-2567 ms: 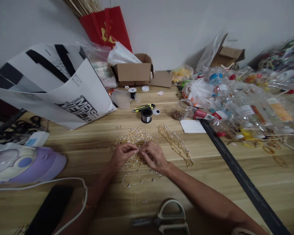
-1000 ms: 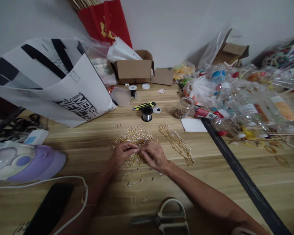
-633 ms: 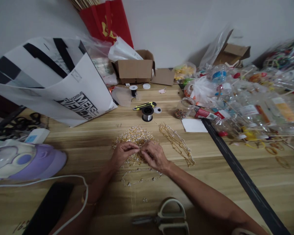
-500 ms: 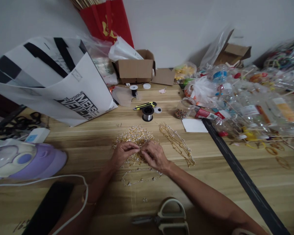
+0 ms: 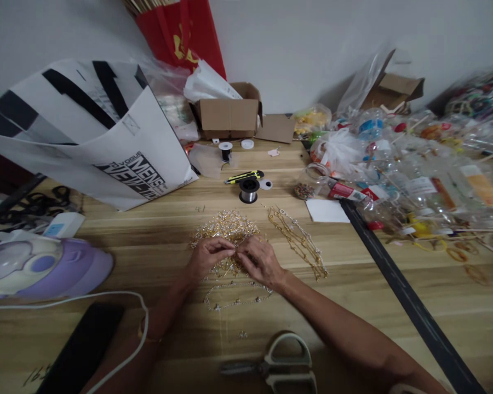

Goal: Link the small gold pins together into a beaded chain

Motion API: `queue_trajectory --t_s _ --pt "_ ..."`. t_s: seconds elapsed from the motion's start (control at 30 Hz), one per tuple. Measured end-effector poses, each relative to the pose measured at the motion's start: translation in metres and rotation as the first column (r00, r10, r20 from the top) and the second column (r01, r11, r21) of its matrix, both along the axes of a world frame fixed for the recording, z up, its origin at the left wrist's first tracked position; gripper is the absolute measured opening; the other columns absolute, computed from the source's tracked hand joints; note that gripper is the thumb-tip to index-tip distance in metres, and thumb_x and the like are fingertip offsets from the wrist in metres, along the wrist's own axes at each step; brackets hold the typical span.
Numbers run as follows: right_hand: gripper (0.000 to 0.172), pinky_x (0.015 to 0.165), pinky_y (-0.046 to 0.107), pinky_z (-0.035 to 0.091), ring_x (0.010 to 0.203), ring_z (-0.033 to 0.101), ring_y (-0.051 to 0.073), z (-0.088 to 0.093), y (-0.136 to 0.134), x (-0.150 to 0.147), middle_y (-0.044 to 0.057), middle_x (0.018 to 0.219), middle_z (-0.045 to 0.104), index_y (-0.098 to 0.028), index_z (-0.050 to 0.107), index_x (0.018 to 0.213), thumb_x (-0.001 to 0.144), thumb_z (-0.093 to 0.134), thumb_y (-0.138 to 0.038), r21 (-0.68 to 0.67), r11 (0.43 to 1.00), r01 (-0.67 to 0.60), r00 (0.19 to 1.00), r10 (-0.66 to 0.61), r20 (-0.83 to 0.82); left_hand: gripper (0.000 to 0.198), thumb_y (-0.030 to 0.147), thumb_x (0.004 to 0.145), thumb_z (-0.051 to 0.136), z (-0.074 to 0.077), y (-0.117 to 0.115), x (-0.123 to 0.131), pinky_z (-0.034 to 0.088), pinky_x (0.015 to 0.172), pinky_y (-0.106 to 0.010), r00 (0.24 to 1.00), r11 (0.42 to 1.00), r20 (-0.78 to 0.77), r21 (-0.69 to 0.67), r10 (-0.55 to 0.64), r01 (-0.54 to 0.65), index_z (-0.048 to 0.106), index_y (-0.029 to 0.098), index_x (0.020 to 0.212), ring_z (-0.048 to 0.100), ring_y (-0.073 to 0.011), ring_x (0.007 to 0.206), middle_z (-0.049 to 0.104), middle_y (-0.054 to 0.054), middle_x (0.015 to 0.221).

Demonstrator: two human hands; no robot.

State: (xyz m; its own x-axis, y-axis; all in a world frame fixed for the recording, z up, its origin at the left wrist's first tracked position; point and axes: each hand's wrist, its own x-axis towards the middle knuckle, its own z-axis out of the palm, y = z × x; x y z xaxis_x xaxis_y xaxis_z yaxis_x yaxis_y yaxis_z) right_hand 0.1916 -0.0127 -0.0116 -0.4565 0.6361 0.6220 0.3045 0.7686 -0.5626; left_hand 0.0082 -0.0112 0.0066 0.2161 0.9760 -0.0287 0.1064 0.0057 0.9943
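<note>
My left hand (image 5: 207, 256) and my right hand (image 5: 259, 260) meet fingertip to fingertip over a heap of small gold links (image 5: 227, 226) on the wooden table (image 5: 148, 241). Both pinch a fine gold piece between thumb and fingers; the piece itself is too small to make out. A thin beaded chain (image 5: 234, 296) loops on the table just below my hands. A longer gold chain (image 5: 299, 241) lies stretched out to the right of my right hand.
Scissors (image 5: 279, 365) lie at the near edge. A wire spool (image 5: 248, 189), yellow utility knife (image 5: 242, 177) and bead jar (image 5: 308, 183) sit further back. A white bag (image 5: 119, 148) is left, a purple appliance (image 5: 45, 268) with its cord near left, bottles (image 5: 427, 180) right, a black strip (image 5: 402, 284) crossing diagonally.
Both hands stay pinched together over the gold heap with only slight finger movement. The view has drifted a little to the left.
</note>
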Motion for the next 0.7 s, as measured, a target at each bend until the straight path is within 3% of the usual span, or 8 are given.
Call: queue_trajectory --t_s 0.7 --pt "0.008 0.069 0.032 0.042 0.075 0.053 0.017 0.0013 -0.0016 0.0004 0.006 0.079 0.061 -0.018 0.055 0.087 0.089 0.047 -0.017 -0.038 0.999 0.023 1.0 -0.023 -0.016 0.013 0.023 0.064 0.074 0.0007 -0.0011 -0.0009 0.053 0.067 -0.026 1.0 1.0 -0.002 0.01 0.02 -0.02 0.069 0.014 0.071 0.067 -0.0158 0.067 0.073 -0.004 0.071"
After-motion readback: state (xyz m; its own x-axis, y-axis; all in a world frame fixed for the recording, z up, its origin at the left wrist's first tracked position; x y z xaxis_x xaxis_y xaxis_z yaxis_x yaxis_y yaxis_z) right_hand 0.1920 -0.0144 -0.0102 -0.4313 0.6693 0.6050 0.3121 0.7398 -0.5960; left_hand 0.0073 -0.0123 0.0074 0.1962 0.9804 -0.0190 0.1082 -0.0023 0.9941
